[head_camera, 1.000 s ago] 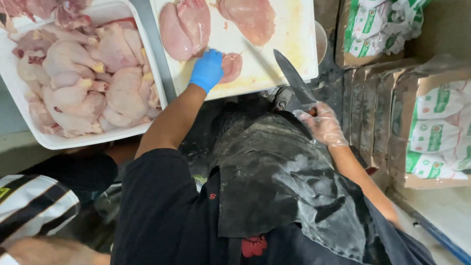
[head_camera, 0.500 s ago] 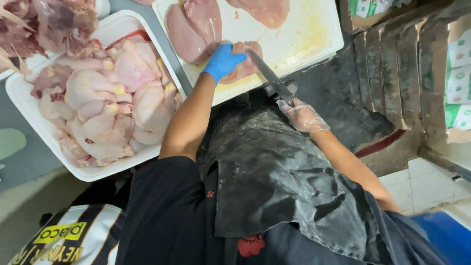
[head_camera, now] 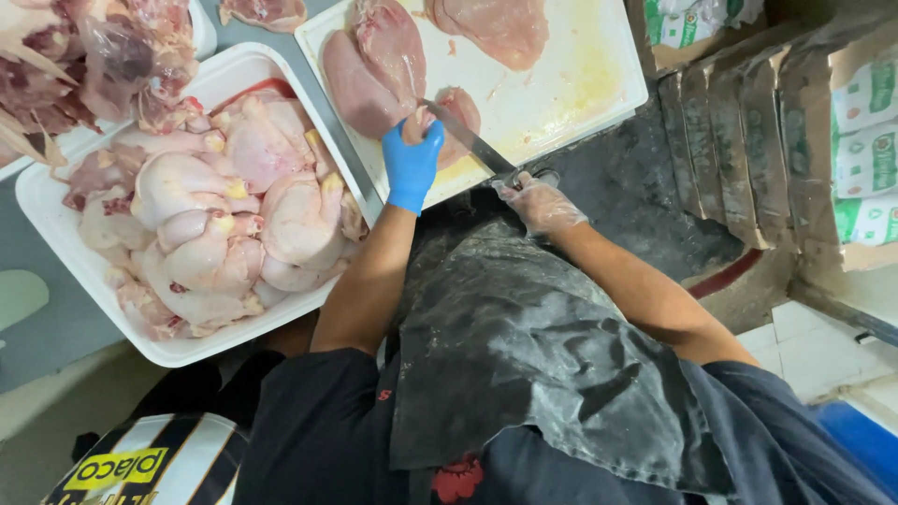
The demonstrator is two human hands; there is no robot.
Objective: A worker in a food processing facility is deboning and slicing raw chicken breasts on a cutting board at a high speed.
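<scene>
My left hand [head_camera: 412, 164], in a blue glove, presses down on a small raw chicken piece [head_camera: 461, 110] near the front edge of a white cutting board [head_camera: 571, 89]. In a clear plastic glove, my right hand [head_camera: 538, 201] grips the handle of a knife [head_camera: 472, 142]. Its blade slants up to the left and meets the chicken piece beside my left fingers. Two larger chicken fillets [head_camera: 374, 65] lie just behind that piece, and another fillet [head_camera: 496, 23] is at the far edge of the board.
A white tray [head_camera: 168, 351] piled with raw whole chicken pieces sits left of the board. Behind it is a second tray of darker meat [head_camera: 84, 56]. Cardboard boxes [head_camera: 748, 140] stand on the right. A black apron [head_camera: 524, 346] covers my front, and a striped garment [head_camera: 131, 463] shows at lower left.
The knife went from hanging off the board's edge to lying with its blade on the small chicken piece. My left hand stayed on that piece. The view shifted down and right.
</scene>
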